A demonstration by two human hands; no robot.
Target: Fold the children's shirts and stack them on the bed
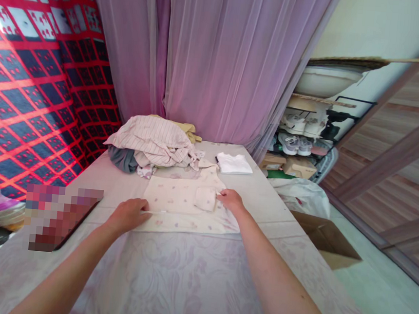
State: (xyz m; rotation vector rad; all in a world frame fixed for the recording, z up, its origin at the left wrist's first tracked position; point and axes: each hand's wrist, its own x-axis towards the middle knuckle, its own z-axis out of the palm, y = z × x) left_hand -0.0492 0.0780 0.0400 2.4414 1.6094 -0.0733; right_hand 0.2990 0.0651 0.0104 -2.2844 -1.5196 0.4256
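A cream long-sleeved top [171, 195] with a small scattered print lies spread on the bed, its near side running along a folded strip. One sleeve is doubled back into a small pad on its right part. My right hand [232, 200] pinches the fabric beside that pad, between thumb and fingertips. At the left end of the top, my left hand [130, 214] has its thumb and fingers closed on the edge. The exact grip of the left fingertips is partly hidden.
Behind the top sits a heap of clothes [155, 140], striped pink uppermost. A folded white garment [234, 163] lies at the back right. A blurred-out flat object [63, 217] rests on the left. Beyond the bed's right edge stand an open cardboard box [327, 240] and a shoe rack [299, 135].
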